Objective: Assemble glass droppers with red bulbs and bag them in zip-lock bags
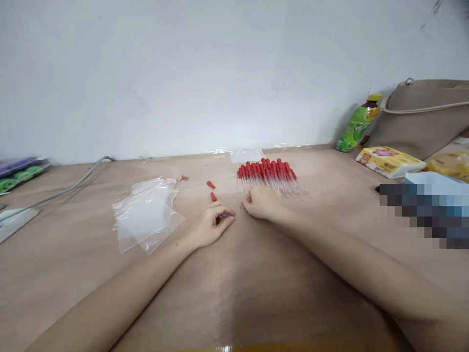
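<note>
Several glass droppers with red rubber bulbs (269, 168) lie side by side near the wall, bulbs pointing away from me. My right hand (262, 201) is closed in a pinch at the near side of this row, covering some of the glass tips; whatever its fingers may hold is hidden. To its left, my left hand (216, 225) has curled fingers with thumb and fingertips brought together, and I cannot make out anything between them. Just beyond that hand is a loose red rubber bulb (213, 196), with another red bulb (210, 185) farther back.
Clear zip bags (142, 215) lie overlapped on the brown table (205, 303), left of my hands. A grey cable (80, 181) runs along the far left. At right are a green drink bottle (356, 128), a yellow box (390, 162) and a beige bag (425, 117).
</note>
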### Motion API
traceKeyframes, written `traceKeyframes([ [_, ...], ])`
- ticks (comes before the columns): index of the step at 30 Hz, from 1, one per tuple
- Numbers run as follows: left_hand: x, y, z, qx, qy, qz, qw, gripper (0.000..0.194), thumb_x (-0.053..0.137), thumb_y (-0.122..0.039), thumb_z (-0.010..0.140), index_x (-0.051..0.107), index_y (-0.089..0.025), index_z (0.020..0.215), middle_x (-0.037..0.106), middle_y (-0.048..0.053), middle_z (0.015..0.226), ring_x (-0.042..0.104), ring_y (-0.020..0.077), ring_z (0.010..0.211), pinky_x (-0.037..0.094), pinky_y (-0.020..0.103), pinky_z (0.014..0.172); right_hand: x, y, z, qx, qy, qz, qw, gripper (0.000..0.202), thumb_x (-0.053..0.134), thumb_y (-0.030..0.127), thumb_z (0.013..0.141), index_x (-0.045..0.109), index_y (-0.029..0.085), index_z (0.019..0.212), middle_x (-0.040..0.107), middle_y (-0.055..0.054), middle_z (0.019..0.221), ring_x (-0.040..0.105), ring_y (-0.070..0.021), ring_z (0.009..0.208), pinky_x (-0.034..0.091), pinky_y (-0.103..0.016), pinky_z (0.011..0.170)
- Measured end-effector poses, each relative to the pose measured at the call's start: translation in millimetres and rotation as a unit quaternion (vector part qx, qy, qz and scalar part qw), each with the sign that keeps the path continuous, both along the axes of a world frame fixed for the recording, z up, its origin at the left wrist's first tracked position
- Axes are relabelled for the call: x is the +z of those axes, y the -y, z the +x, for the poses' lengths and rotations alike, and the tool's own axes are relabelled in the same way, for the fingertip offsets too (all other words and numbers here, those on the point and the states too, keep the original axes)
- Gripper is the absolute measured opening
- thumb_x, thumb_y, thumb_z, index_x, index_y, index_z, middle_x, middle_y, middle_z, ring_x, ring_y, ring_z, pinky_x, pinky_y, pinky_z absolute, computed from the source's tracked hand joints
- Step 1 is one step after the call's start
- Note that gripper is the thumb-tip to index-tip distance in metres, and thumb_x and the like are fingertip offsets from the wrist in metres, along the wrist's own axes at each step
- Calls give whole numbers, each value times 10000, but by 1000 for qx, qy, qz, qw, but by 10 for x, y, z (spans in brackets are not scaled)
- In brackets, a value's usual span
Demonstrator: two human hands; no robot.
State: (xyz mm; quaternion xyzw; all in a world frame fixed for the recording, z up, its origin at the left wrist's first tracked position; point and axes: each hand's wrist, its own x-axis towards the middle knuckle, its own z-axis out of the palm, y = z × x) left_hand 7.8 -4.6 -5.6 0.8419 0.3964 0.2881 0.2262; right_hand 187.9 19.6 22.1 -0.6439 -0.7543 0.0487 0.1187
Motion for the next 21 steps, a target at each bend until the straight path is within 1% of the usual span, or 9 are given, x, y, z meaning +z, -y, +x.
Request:
traceKeyframes([
  [3, -24, -25, -1, 35, 43, 31, 998, 153, 521, -257, 817, 625, -162, 876, 595, 39, 814, 549, 122, 674, 462, 251, 613, 21, 146, 159, 19, -8, -39, 999, 208, 545, 380, 723, 620, 215, 620, 649, -52, 691, 593, -215, 698, 359, -295, 561],
  [6, 23, -169, -81, 120, 72, 82, 987, 173, 518, -275, 813, 613, -160, 902, 616, 41, 822, 552, 136, 699, 464, 262, 644, -10, 231, 321, 50, -47, -50, 996, 185, 598, 394, 685, 597, 212, 651, 636, -28, 690, 569, -176, 640, 333, -263, 528],
  [8, 103, -341, -185, 182, 26, 101, 978, 189, 491, -271, 820, 616, -178, 927, 620, 42, 860, 555, 148, 712, 465, 281, 666, -52, 246, 389, 58, -77, -39, 995, 230, 618, 429, 671, 578, 204, 700, 623, -22, 687, 545, -156, 604, 316, -249, 502],
  [9, 149, -443, -244, 192, -18, 110, 975, 192, 481, -262, 819, 625, -192, 925, 612, 44, 901, 554, 153, 724, 463, 298, 696, -73, 247, 403, 57, -89, -32, 994, 260, 625, 449, 664, 569, 202, 722, 615, -20, 681, 533, -150, 592, 309, -244, 493],
  [12, 264, -770, -398, 120, -129, 150, 973, 222, 456, -215, 806, 643, -194, 923, 581, 67, 973, 533, 212, 926, 411, 353, 859, -108, 256, 376, 63, -113, -23, 991, 279, 639, 450, 663, 557, 199, 753, 601, -15, 686, 513, -141, 590, 300, -238, 488],
  [14, 299, -966, -456, 61, -168, 146, 973, 226, 462, -234, 799, 641, -191, 930, 572, 71, 1015, 524, 219, 966, 391, 353, 895, -106, 276, 322, 74, -118, -22, 990, 211, 631, 391, 691, 564, 200, 749, 603, -16, 711, 511, -137, 608, 301, -238, 502],
  [16, 300, -1117, -478, 26, -195, 135, 971, 196, 476, -241, 790, 648, -199, 871, 576, 66, 1013, 529, 217, 962, 393, 338, 889, -101, 304, 265, 86, -109, -20, 990, 112, 599, 305, 730, 571, 196, 724, 608, -22, 733, 516, -140, 644, 310, -243, 534],
  [19, 268, -1230, -478, 15, -208, 128, 970, 126, 516, -247, 772, 633, -202, 777, 598, 54, 942, 542, 208, 922, 401, 329, 866, -129, 342, 207, 114, -67, 32, 991, 67, 550, 207, 769, 562, 174, 711, 609, -54, 790, 518, -166, 759, 328, -268, 628],
  [21, 246, -1215, -464, 42, -197, 141, 969, 120, 515, -262, 784, 607, -186, 791, 599, 64, 926, 534, 218, 926, 395, 355, 868, -176, 355, 201, 130, -32, 100, 986, 63, 533, 198, 790, 555, 162, 743, 602, -78, 850, 502, -195, 837, 315, -302, 691],
])
